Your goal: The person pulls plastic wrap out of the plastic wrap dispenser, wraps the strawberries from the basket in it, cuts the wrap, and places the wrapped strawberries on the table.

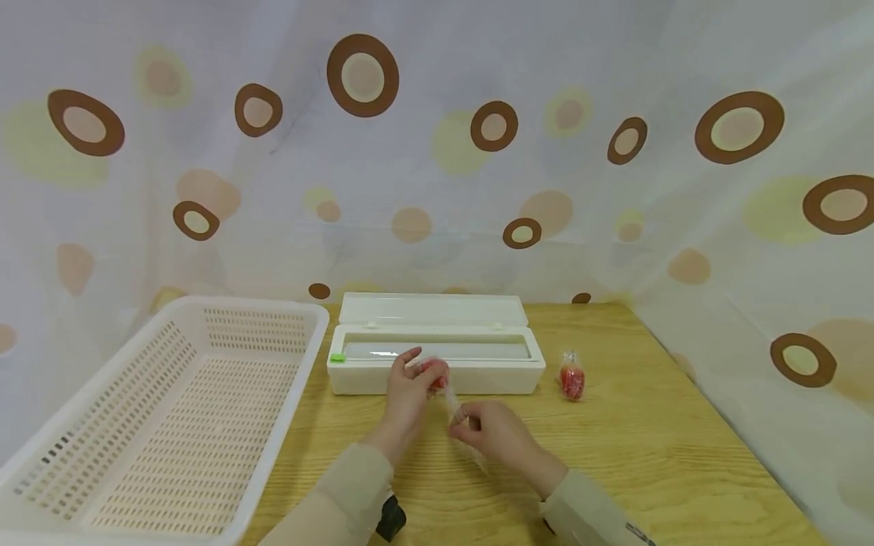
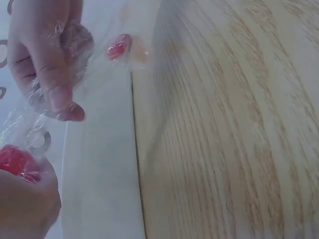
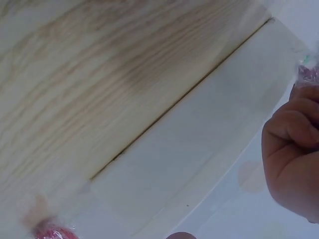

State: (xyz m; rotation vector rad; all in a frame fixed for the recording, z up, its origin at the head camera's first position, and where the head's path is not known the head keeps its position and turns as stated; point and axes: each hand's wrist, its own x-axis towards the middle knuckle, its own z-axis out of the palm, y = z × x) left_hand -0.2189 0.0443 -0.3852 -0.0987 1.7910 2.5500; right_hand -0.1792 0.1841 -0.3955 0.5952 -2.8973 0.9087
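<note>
My left hand (image 1: 406, 394) grips a small, rounded red item (image 1: 435, 374) in clear cling film, just in front of the white box. The same red item (image 2: 17, 162) shows through the film at the left edge of the left wrist view, between curled fingers. To its right, my right hand (image 1: 495, 432) pinches the film (image 1: 452, 402), which stretches from the item to its fingertips and trails below. In the left wrist view that right hand (image 2: 47, 64) has thumb and forefinger together on the film. What kind of thing the red item is I cannot tell.
A long white cling film dispenser (image 1: 437, 381) stands with its lid raised and a film roll (image 1: 478, 351) inside. Right of it lies a second wrapped red item (image 1: 572, 381). A large white slotted basket (image 1: 315, 334) takes up the left side. A patterned curtain (image 1: 423, 182) hangs behind.
</note>
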